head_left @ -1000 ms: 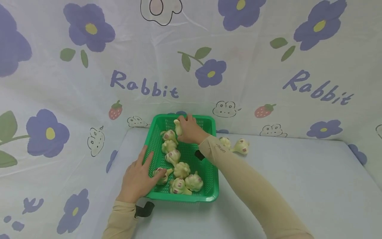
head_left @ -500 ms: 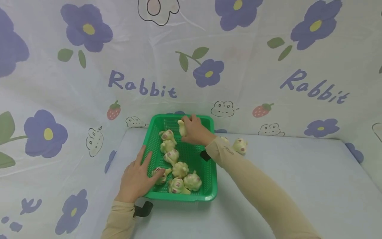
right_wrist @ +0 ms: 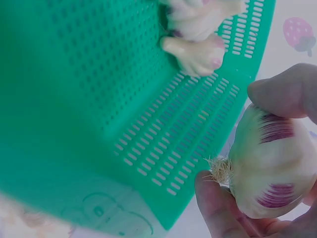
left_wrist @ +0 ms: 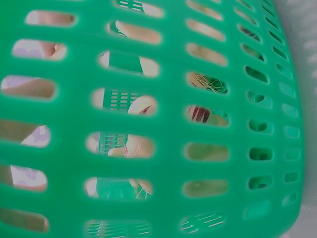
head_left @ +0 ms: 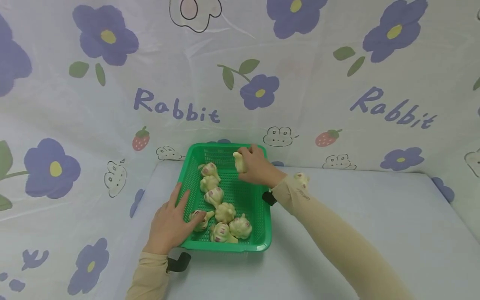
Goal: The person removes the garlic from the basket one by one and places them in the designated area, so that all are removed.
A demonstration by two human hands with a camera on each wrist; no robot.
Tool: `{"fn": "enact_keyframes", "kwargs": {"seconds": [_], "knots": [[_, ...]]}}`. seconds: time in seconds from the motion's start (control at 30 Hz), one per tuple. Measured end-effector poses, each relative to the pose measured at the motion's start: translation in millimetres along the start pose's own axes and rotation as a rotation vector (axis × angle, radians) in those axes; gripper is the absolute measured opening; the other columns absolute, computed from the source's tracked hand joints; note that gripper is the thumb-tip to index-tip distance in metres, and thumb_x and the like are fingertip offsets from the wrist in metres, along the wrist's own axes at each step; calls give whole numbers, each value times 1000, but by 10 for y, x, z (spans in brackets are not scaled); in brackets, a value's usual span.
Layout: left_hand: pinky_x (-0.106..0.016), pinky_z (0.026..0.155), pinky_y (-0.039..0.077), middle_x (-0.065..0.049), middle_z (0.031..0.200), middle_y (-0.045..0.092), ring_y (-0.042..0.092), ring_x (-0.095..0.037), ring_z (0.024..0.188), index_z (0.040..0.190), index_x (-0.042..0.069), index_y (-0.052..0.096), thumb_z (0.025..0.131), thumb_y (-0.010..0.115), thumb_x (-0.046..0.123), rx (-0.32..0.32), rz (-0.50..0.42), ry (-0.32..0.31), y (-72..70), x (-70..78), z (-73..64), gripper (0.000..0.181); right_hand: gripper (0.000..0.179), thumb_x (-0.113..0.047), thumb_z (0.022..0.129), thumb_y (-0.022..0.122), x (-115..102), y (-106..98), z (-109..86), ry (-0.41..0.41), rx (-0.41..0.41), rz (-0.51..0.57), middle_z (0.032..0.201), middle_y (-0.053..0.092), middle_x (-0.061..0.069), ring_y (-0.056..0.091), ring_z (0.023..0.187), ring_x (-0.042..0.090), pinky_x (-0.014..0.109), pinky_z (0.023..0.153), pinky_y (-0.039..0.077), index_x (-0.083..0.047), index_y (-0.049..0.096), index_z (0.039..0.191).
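Observation:
In the head view my right hand (head_left: 258, 166) holds a garlic bulb (head_left: 240, 162) over the far right part of a green perforated basket (head_left: 228, 247). The right wrist view shows that garlic bulb (right_wrist: 272, 161), pale with purple streaks and a tuft of roots, pinched between thumb and fingers. My left hand (head_left: 170, 225) rests on the basket's left rim with fingers spread, its thumb reaching inside by a garlic bulb (head_left: 200, 221). More bulbs lie in the basket, among them one near the middle (head_left: 225, 212). The left wrist view is filled by the basket's slotted wall (left_wrist: 168, 124).
A garlic bulb (head_left: 301, 179) lies on the white table (head_left: 375, 216) to the right of the basket, partly behind the right sleeve. A flower-printed cloth (head_left: 307, 83) stands behind the table and on the left.
My right hand has moved right across the basket, carrying the garlic bulb toward the right rim. The right sleeve now covers one of the loose bulbs outside. My left hand stays on the rim.

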State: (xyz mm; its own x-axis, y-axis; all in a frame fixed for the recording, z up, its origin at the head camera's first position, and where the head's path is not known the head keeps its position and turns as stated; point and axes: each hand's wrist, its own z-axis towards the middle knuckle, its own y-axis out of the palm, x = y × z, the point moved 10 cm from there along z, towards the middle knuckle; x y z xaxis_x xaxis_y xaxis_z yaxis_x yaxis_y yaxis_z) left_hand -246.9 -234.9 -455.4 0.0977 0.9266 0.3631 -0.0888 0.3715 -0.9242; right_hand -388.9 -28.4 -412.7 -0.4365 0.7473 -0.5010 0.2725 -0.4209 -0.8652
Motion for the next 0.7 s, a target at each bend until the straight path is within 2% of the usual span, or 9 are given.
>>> {"fn": "enact_keyframes", "kwargs": {"seconds": [0.2, 0.37, 0.7], "knots": [[-65, 107, 45, -17, 173, 18, 55, -54, 131, 160, 4, 39, 98, 61, 62, 0, 0, 0, -13, 5, -3, 88, 69, -17, 90, 78, 121, -83, -85, -1, 35, -3, 134, 45, 26, 54, 107, 33, 38, 76, 57, -5, 44, 149], [-65, 107, 45, -18, 173, 18, 56, -54, 130, 160, 3, 39, 98, 61, 62, 1, 4, 5, -14, 7, -3, 88, 72, -14, 87, 77, 238, -149, -180, 20, 57, 37, 133, 44, 26, 54, 104, 33, 35, 71, 57, -6, 43, 150], [-64, 108, 45, -16, 174, 17, 56, -54, 130, 161, 4, 38, 98, 60, 63, 0, 6, 7, 3, -3, 1, 89, 75, -14, 86, 77, 515, -274, -294, 62, 102, 10, 138, 43, 29, 52, 108, 35, 42, 78, 58, -1, 42, 150]]}}
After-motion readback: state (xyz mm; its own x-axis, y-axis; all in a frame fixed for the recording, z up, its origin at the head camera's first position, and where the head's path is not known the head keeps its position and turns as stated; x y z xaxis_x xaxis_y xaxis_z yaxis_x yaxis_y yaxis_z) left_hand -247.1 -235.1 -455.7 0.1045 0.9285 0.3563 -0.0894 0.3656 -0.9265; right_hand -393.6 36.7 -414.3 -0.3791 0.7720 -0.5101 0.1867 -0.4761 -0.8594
